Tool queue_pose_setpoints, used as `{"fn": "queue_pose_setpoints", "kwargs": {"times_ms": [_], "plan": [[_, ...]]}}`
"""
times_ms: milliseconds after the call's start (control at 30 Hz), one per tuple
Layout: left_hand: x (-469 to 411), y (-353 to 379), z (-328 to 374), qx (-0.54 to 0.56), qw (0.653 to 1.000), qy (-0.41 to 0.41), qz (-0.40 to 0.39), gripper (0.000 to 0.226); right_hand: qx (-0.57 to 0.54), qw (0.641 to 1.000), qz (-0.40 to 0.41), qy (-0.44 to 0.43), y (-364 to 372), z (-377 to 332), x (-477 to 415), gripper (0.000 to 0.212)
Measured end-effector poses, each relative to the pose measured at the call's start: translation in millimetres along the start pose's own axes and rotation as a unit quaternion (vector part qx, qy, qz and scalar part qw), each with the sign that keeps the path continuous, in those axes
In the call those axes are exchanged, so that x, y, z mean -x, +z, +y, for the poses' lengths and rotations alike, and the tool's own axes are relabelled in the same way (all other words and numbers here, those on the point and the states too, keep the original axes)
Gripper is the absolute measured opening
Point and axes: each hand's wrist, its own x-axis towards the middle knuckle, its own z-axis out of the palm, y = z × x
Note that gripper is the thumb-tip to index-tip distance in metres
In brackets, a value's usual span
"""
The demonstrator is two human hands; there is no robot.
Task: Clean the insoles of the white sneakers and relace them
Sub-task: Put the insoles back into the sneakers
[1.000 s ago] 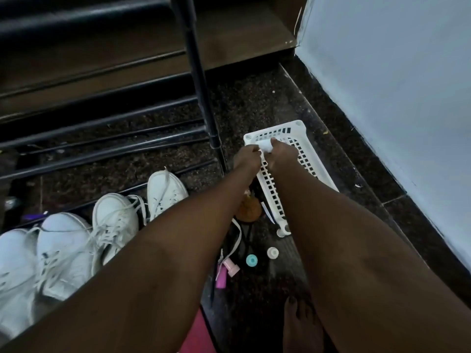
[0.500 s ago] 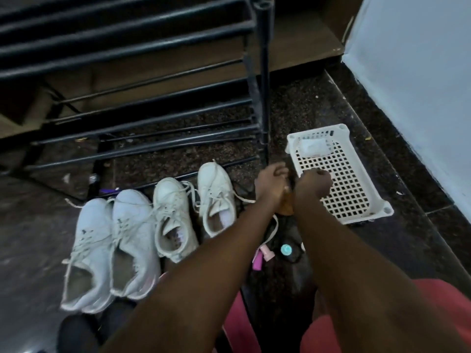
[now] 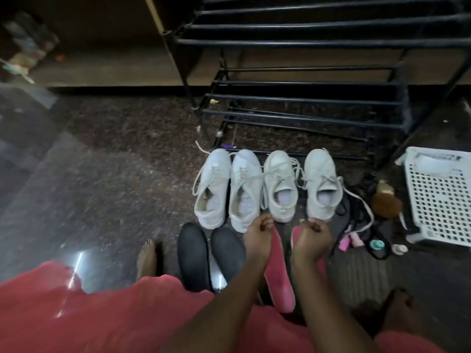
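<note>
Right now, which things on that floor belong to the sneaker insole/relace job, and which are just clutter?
Job:
row of four white lace-up sneakers
two dark grey flat insoles
pink flat insole
trailing white lace

Lying about:
black metal shoe rack
white perforated plastic basket
brown rounded object
small pink bottle
teal round cap
The small items may be cleaning supplies; unclear.
</note>
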Motion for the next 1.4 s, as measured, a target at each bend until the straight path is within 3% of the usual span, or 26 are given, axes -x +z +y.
{"fn": "queue_pose_setpoints", "kwargs": {"times_ms": [67,133,200,300,467,533,633,700,833,900,967,1067,1133,1200,1267,1333,1400], "plan": [[-4.3,-34.9,-18.1,0.004,0.998,-0.043,0.037,0.032,0.052,0.998,-0.014,-0.024,18.2,14.9,27.0,0.016],[-10.2,-68.2,-34.8,-0.039,0.995,-0.068,0.066,0.025,0.109,0.988,-0.105,-0.021,42.7,27.9,64.8,0.010],[-15.8,-97.3,-55.9,-0.080,0.988,-0.098,0.085,0.022,0.184,0.962,-0.199,-0.041,61.0,45.9,89.2,0.010],[-26.6,-130.4,-95.1,-0.041,0.981,-0.136,0.132,0.029,0.312,0.905,-0.285,-0.054,83.4,77.7,121.6,0.016],[-46.5,-148.6,-143.9,-0.022,0.934,-0.302,0.189,0.039,0.472,0.808,-0.330,-0.123,94.6,126.8,158.7,0.025],[-49.4,-149.9,-152.0,-0.060,0.920,-0.346,0.175,0.042,0.514,0.785,-0.291,-0.188,98.4,143.9,172.6,0.026],[-50.9,-156.8,-162.3,-0.058,0.919,-0.357,0.154,0.056,0.574,0.732,-0.337,-0.141,102.7,159.5,185.7,0.035],[-54.2,-162.0,-170.4,-0.055,0.926,-0.348,0.134,0.051,0.599,0.720,-0.328,-0.124,108.3,175.2,192.8,0.035],[-55.0,-174.6,-161.8,-0.083,0.942,-0.316,0.078,0.032,0.603,0.734,-0.279,-0.140,106.1,155.1,199.4,0.056],[-53.7,-180.2,-146.5,-0.019,0.954,-0.285,0.092,0.032,0.567,0.742,-0.319,-0.162,102.4,133.4,200.6,0.061],[-47.9,-181.5,-125.1,0.124,0.951,-0.262,0.110,0.032,0.514,0.764,-0.352,-0.166,98.4,110.1,200.6,0.062],[-42.0,-180.2,-91.9,0.358,0.895,-0.258,0.066,0.025,0.431,0.814,-0.356,-0.160,94.8,74.6,195.7,0.056],[-45.5,-180.1,-76.4,0.483,0.846,-0.227,0.004,0.050,0.404,0.821,-0.371,-0.159,90.7,51.1,187.6,0.052],[-53.2,-181.2,-67.6,0.549,0.817,-0.176,-0.029,0.078,0.381,0.825,-0.388,-0.152,85.5,29.0,178.7,0.047],[-63.4,-181.6,-62.5,0.580,0.798,-0.153,-0.057,0.089,0.351,0.836,-0.396,-0.144,79.7,13.8,171.5,0.042],[-73.2,-177.5,-53.9,0.561,0.807,-0.162,-0.088,0.094,0.343,0.837,-0.402,-0.142,74.5,5.3,164.1,0.029],[-81.4,-168.9,-41.6,0.456,0.864,-0.176,-0.122,0.093,0.351,0.828,-0.413,-0.144,71.4,-0.7,158.4,0.013]]}}
